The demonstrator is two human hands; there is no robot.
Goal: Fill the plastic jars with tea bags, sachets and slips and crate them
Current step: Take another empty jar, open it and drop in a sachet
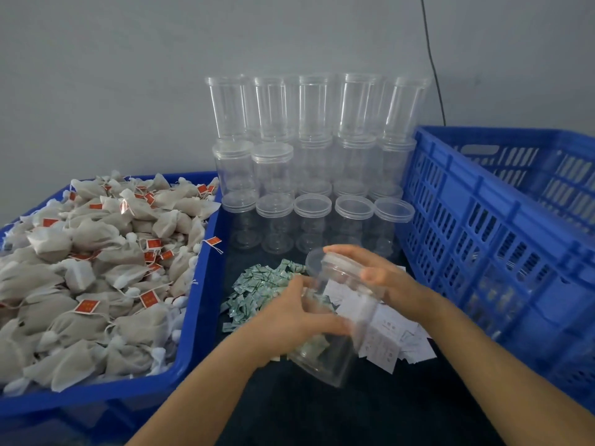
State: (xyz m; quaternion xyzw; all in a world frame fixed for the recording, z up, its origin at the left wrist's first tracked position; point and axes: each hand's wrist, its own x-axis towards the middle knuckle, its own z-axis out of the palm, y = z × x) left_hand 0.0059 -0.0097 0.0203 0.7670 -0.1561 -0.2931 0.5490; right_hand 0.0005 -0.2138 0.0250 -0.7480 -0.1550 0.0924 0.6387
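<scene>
A clear plastic jar [335,349] is tilted above the dark table, its lidded mouth pointing away from me. My left hand [299,313] grips the jar's body from the left. My right hand [383,278] holds the clear lid [325,262] at the jar's top, fingers curled over its rim. Nothing shows inside the jar. Under the jar lie a pile of small green sachets [257,291] and a pile of white paper slips [396,336]. A blue tray on the left is heaped with tea bags [87,272] bearing red tags.
Stacks of clear lidded jars [309,162] stand three high against the grey wall. A tall blue slatted crate [502,239] stands on the right. The blue tray's rim [199,300] borders the work spot on the left. A black cable [433,59] runs down the wall.
</scene>
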